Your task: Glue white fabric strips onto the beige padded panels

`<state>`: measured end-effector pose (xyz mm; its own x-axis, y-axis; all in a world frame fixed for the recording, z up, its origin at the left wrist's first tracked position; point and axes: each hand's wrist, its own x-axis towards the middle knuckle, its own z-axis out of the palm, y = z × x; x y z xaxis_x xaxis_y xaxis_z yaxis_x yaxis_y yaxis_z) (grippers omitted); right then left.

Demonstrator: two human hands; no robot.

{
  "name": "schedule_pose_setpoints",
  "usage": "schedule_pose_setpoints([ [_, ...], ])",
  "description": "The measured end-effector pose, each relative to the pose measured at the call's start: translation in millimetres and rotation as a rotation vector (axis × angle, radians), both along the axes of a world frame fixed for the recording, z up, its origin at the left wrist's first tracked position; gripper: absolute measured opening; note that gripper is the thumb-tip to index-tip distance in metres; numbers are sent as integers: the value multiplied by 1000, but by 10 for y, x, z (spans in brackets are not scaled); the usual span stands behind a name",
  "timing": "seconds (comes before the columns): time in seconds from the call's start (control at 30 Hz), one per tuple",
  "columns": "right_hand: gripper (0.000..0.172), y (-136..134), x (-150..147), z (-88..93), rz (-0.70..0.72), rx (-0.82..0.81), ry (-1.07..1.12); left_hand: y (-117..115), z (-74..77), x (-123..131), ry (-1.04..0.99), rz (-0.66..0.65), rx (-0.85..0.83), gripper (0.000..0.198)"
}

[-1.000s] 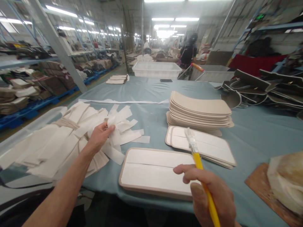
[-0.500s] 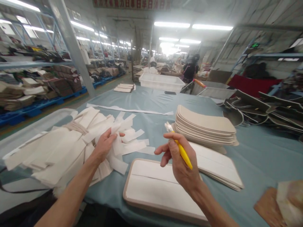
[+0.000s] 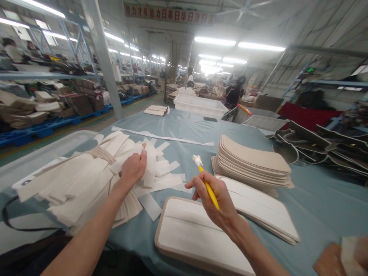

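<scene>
My right hand [image 3: 211,195] grips a yellow-handled brush [image 3: 212,194], its bristle end coated in a white substance and pointing up and away. Below that hand lies a beige-edged padded panel [image 3: 186,234] with a white face and a line across it. My left hand [image 3: 134,165] is closed on a thin white strip [image 3: 148,168] at the edge of a loose heap of strips. Some fingers of this hand are hidden behind the strip. Beside it, a large bundle of cream fabric pieces [image 3: 77,184] is tied with a beige band.
A curved stack of beige panels [image 3: 253,157] stands at right, with white-faced panels [image 3: 261,211] before it. A long white strip [image 3: 161,137], a phone-like dark object [image 3: 210,119] and a white bin [image 3: 199,105] are farther back. Dark folded pieces [image 3: 304,138] lie far right.
My left hand has lifted slightly, its thumb now pointing up with the strip. The brush has swung left and more upright, away from the panel stack. The whole view has shifted a little.
</scene>
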<state>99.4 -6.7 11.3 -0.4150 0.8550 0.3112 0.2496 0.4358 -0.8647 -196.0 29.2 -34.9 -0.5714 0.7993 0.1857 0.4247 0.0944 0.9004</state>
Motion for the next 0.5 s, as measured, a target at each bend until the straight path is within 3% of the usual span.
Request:
schedule_pose_setpoints([
  [0.2, 37, -21, 21, 32, -7, 47, 35, -70, 349, 92, -101, -100, 85, 67],
  [0.37, 32, -52, 38, 31, -71, 87, 116, -459, 630, 528, -613, -287, 154, 60],
  [0.5, 26, -137, 95, 36, -136, 130, 105, -757, 705, 954, -973, -336, 130, 46],
])
